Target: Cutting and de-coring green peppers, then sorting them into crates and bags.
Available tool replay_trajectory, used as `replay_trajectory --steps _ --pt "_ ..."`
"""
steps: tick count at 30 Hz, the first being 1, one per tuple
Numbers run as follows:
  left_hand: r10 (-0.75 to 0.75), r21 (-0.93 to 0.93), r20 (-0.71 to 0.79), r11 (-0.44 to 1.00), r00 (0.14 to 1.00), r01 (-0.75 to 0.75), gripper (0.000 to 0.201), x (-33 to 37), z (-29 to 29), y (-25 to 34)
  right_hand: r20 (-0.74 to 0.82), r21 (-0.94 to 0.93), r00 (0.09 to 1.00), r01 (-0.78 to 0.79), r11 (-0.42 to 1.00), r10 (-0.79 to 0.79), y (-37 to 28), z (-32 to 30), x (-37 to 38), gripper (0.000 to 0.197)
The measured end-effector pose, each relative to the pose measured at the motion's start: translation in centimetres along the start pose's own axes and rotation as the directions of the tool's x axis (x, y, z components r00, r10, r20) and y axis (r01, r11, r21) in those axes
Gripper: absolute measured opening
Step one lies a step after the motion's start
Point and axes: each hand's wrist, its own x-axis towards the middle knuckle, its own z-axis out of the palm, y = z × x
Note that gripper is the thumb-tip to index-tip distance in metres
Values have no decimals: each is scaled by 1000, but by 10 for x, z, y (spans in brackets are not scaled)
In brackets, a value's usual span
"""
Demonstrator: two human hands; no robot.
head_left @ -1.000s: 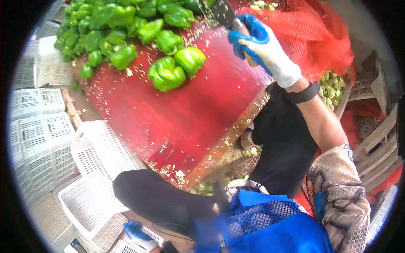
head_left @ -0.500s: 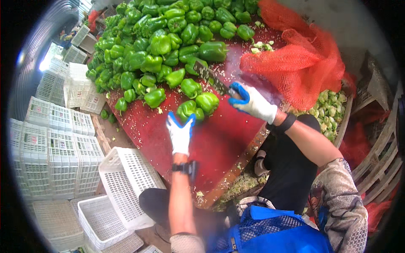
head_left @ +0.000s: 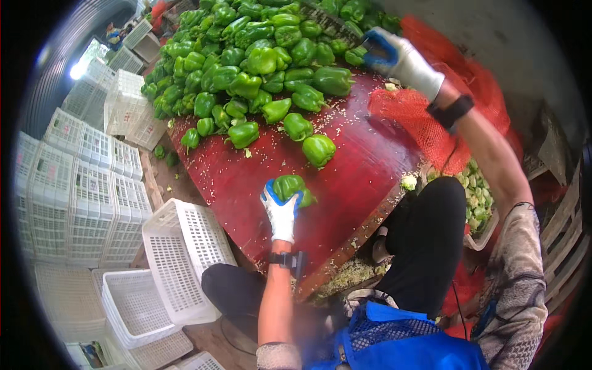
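Note:
My left hand [head_left: 280, 213], in a white glove with blue fingers, is closed around a green bell pepper [head_left: 288, 186] above the near part of the red tabletop [head_left: 240, 185]. Reaching up to the far right, my gloved right hand [head_left: 410, 65] grips a knife, whose speckled dark blade [head_left: 333, 23] points left across the edge of the pepper pile. The knife's handle is hidden by the fingers. Between my hands a loose bell pepper [head_left: 319, 150] lies on the table, with another pepper [head_left: 298, 126] just beyond it. Small pale seeds are scattered over the red surface.
A large heap of green peppers [head_left: 246, 55] covers the table's far side. Red mesh netting [head_left: 407, 117] drapes over the right. Pale pepper cores fill a container [head_left: 478, 197] beside my knee. White plastic crates [head_left: 132, 308] stand stacked at the left; one crate [head_left: 166, 259] is tilted.
My left hand has closed on a bell pepper from the near group and drawn it closer. My right hand has swung up and away with the knife, toward the heap's far right.

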Motion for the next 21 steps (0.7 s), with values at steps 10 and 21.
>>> replay_trajectory --steps 10,21 --pt "-25 -265 -185 964 982 -25 87 -51 -16 -20 190 534 903 -425 731 385 -135 -35 -74 35" --pt "-8 -48 -132 999 991 2 91 -92 -25 17 399 174 828 -491 854 395 -165 120 -177 22"
